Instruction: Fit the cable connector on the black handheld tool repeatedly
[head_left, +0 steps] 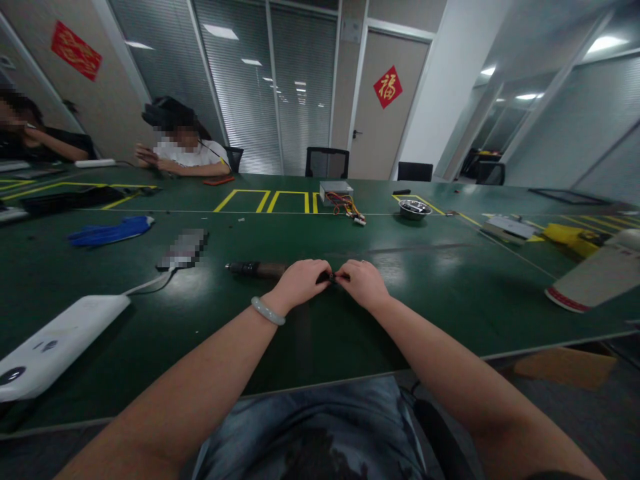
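Left hand (300,281) and right hand (364,283) meet fingertip to fingertip on the green table (450,293), pinching what may be a small dark part (334,276) beside an electric screwdriver (257,269)

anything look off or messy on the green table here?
Mostly tidy. The grey metal box at the far side has coloured wires trailing loose onto the table. A blue glove lies crumpled at the left.

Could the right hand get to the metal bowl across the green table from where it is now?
Probably not without leaning in. The right hand is pinched with the left hand on a small dark item near the table's close edge; the metal bowl sits far beyond, though nothing lies between on the table.
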Demonstrator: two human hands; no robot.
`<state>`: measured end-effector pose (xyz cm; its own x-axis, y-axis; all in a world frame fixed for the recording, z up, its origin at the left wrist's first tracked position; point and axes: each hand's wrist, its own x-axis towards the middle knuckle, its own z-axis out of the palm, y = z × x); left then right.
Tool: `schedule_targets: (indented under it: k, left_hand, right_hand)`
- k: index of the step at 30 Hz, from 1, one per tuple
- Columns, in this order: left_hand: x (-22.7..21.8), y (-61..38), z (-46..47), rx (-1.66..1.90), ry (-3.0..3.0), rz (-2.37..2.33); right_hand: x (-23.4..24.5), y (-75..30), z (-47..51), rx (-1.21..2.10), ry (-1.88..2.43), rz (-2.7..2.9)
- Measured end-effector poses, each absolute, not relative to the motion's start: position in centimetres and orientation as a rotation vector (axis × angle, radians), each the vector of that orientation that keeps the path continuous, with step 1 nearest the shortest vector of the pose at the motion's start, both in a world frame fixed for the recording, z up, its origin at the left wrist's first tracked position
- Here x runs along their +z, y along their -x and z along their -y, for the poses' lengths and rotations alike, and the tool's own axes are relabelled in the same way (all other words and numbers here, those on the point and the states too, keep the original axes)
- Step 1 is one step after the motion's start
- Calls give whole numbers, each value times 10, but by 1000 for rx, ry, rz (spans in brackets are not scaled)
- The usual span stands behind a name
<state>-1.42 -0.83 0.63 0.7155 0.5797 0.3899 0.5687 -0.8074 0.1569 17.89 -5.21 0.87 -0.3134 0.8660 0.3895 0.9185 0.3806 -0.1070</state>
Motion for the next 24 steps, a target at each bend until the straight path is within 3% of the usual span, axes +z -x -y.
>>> schedule_targets:
  k: [24]
  left_hand:
    - [7,13,11,722,-2863,-957]
  right_hand:
    - [16,-182,56,-231,1465,2304]
